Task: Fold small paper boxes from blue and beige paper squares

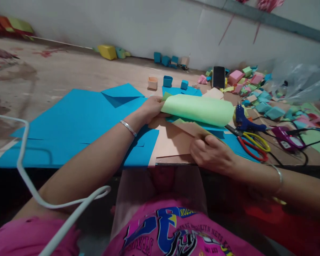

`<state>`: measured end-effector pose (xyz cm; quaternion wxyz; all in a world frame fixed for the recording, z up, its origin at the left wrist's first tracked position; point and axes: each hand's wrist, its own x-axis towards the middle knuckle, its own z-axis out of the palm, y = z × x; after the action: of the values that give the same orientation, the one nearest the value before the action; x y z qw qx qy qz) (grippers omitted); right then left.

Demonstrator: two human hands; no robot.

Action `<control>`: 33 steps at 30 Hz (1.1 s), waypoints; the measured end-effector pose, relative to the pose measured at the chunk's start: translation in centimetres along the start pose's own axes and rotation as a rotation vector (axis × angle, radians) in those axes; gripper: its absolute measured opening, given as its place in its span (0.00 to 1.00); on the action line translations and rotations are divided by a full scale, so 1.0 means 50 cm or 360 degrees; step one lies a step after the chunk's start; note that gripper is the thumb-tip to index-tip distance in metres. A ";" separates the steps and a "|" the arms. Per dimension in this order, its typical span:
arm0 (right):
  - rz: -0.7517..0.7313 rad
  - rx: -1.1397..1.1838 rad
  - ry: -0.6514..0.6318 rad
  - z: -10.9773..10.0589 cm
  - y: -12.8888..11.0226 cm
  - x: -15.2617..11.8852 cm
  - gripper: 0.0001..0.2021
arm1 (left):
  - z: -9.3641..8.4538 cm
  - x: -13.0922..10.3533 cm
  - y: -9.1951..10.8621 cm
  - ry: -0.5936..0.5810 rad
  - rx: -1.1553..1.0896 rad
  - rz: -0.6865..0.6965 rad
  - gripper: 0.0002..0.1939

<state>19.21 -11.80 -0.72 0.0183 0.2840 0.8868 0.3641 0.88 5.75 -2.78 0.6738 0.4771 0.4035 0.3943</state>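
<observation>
A light green paper sheet [200, 108] is curled over in the middle of the table. My left hand [153, 108] is closed on its left end, the fingers partly hidden by the paper. Beneath the curl lies peach-coloured paper [173, 142], with one slanting edge raised. My right hand [213, 153] is closed on that edge near the table's front, thumb pressed against the fingers. Large blue paper sheets [74, 121] spread under my left forearm. Scissors [252, 140] with red and yellow handles lie just right of the green curl.
A blue glue gun [245, 119] and a purple power box [286, 138] with black cords are at the right. Behind them are many small coloured paper pieces [266, 103] and a dark phone [218, 76]. Small paper boxes [167, 81] stand further back. A white cable [24, 156] crosses the left foreground.
</observation>
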 end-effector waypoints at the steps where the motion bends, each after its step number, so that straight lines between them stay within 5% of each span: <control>1: 0.0030 0.0013 -0.0001 0.001 -0.004 0.000 0.17 | -0.001 0.002 -0.002 -0.0048 0.0029 0.0020 0.07; 7: 0.0167 0.0281 -0.0232 -0.034 -0.008 -0.020 0.07 | -0.003 0.006 -0.008 -0.0047 0.0139 0.0050 0.04; 12: 0.0175 0.0129 -0.0237 -0.041 -0.013 -0.024 0.09 | -0.005 0.000 -0.005 -0.0057 0.0299 0.0064 0.02; 22: 0.0548 -0.0204 0.0174 -0.011 -0.036 -0.046 0.06 | -0.006 0.001 -0.007 -0.0087 0.0298 0.0113 0.04; 28: 0.0588 -0.0100 0.0139 0.011 -0.036 -0.062 0.09 | -0.007 -0.002 -0.007 -0.0124 0.0320 0.0153 0.07; 33: 0.0485 -0.0051 0.0316 0.022 -0.015 -0.058 0.06 | -0.004 0.003 -0.004 -0.0050 0.0156 0.0197 0.07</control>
<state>21.55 -13.06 -2.51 -0.1203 0.3774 0.8251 0.4029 0.77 5.93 -3.07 0.6304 0.5396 0.3814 0.4073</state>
